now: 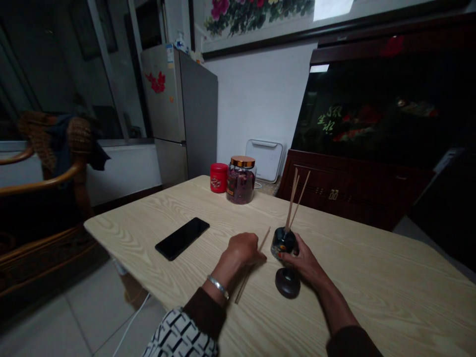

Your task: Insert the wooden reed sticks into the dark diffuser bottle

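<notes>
L hand (241, 250) pinches loose reed stick (247, 280), not yet in; R hand (299, 260) grips dark glass diffuser bottle (283, 243), other reeds (293, 198) already in, just above dark round stand (287, 283) on pale wood table (130, 233).

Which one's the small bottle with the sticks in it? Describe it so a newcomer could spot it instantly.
Start at the pale wooden table, then find the right hand near its middle. Against those fingers sits a small dark round bottle, the only thing with thin wooden sticks standing upright from it, just above a dark round disc.
</notes>
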`<action>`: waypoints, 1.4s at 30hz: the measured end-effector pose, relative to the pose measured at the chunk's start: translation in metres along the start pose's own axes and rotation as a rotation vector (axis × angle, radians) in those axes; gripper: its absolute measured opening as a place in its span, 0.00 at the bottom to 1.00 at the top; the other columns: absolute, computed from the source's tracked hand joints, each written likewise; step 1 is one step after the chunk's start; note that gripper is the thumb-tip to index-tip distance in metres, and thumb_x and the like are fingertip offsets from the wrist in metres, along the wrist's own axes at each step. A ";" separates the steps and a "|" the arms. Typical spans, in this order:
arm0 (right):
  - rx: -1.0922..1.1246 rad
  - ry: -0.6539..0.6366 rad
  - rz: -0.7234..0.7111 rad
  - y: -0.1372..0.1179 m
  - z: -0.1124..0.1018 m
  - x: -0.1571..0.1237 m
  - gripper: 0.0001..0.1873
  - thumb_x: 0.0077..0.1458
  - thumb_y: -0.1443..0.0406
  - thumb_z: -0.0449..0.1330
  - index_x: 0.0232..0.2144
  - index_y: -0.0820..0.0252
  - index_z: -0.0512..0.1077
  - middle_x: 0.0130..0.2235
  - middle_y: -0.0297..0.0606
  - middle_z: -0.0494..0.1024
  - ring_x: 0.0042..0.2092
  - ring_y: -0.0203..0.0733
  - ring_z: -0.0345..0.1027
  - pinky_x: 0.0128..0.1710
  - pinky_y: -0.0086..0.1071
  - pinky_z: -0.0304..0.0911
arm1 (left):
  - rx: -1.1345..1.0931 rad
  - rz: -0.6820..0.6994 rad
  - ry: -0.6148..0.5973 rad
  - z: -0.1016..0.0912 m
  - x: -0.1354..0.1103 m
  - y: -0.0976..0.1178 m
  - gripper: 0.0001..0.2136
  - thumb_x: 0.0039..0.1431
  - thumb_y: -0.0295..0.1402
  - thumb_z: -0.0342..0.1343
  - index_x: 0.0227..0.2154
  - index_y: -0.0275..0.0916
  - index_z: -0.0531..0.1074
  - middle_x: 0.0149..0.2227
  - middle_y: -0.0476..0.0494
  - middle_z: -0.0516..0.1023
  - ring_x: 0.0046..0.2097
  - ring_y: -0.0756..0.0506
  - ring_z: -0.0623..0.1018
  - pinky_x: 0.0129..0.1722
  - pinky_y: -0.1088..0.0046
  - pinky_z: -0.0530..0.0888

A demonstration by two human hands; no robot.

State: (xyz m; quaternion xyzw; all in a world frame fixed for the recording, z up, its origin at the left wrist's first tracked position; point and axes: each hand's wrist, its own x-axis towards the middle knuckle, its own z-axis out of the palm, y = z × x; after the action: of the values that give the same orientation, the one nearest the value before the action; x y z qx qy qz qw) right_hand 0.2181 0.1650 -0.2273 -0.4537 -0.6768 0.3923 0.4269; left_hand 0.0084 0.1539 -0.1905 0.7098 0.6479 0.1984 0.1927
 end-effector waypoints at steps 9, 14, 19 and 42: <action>-0.004 -0.007 -0.004 0.003 0.001 0.001 0.32 0.43 0.63 0.64 0.52 0.57 0.63 0.46 0.38 0.75 0.47 0.46 0.68 0.49 0.39 0.59 | -0.035 -0.019 -0.015 0.007 0.003 -0.006 0.06 0.36 0.29 0.63 0.15 0.38 0.70 0.30 0.33 0.78 0.41 0.31 0.77 0.41 0.58 0.70; 0.007 -0.001 -0.007 0.002 0.001 0.002 0.31 0.43 0.63 0.65 0.51 0.57 0.64 0.45 0.39 0.75 0.47 0.47 0.68 0.49 0.39 0.60 | -0.100 -0.023 0.039 0.013 0.002 -0.007 0.04 0.35 0.25 0.61 0.18 0.37 0.72 0.32 0.31 0.79 0.44 0.31 0.77 0.44 0.59 0.70; -0.012 -0.008 -0.006 -0.001 0.002 0.001 0.32 0.43 0.63 0.64 0.52 0.58 0.64 0.45 0.38 0.75 0.46 0.46 0.68 0.48 0.39 0.60 | -0.180 -0.031 0.080 0.017 0.001 -0.005 0.05 0.35 0.25 0.62 0.20 0.38 0.74 0.33 0.31 0.79 0.46 0.33 0.76 0.45 0.63 0.69; 0.026 -0.022 -0.015 0.002 0.001 0.002 0.32 0.44 0.64 0.64 0.53 0.57 0.63 0.46 0.38 0.75 0.47 0.46 0.67 0.48 0.39 0.59 | -1.410 0.056 0.131 -0.025 0.008 0.007 0.13 0.44 0.36 0.62 0.30 0.34 0.68 0.28 0.44 0.78 0.25 0.50 0.77 0.17 0.83 0.63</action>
State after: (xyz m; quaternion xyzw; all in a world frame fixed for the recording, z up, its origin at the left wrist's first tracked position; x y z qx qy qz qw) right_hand 0.2170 0.1670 -0.2288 -0.4388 -0.6796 0.4027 0.4282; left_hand 0.0017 0.1618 -0.1652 0.4189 0.3569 0.6178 0.5617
